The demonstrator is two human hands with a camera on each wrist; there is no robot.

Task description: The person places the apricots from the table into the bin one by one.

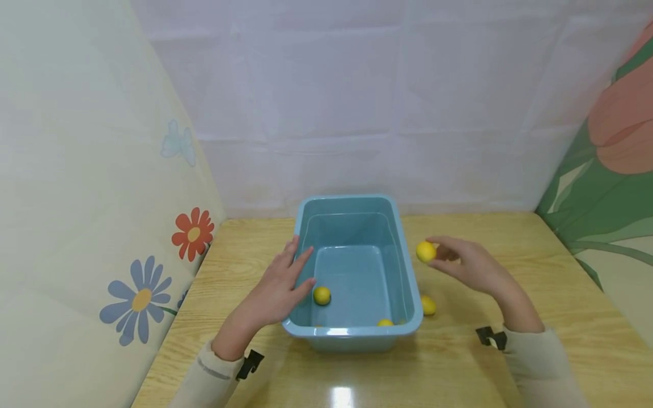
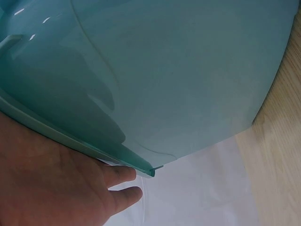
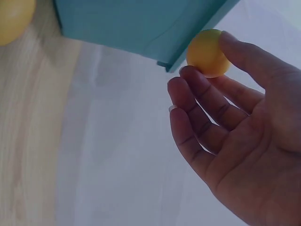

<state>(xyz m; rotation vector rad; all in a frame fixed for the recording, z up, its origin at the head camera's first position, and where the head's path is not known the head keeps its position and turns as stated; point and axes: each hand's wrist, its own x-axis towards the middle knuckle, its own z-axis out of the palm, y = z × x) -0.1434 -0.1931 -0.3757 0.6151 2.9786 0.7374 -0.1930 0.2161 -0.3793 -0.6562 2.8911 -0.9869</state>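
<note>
In the head view, a blue plastic bin (image 1: 352,272) stands in the middle of the table. My left hand (image 1: 275,286) lies over its left rim, fingers spread; the left wrist view shows the palm (image 2: 56,183) along the outside of that rim. To the right of the bin, my right hand (image 1: 469,263) pinches a small round yellow lemon-like fruit (image 1: 425,251) between thumb and fingertips, raised above the table. Another yellow fruit (image 1: 428,305) sits on the table beside the bin's right wall. Inside the bin lie a yellow fruit (image 1: 322,295) and another (image 1: 385,322) partly hidden by the near rim.
The wooden table (image 1: 535,272) runs back to a white cloth (image 1: 326,102). Flower-printed cloth (image 1: 138,300) hangs on the left, and a leafy printed one (image 1: 622,198) on the right. Black straps (image 1: 250,364) hang at both cuffs.
</note>
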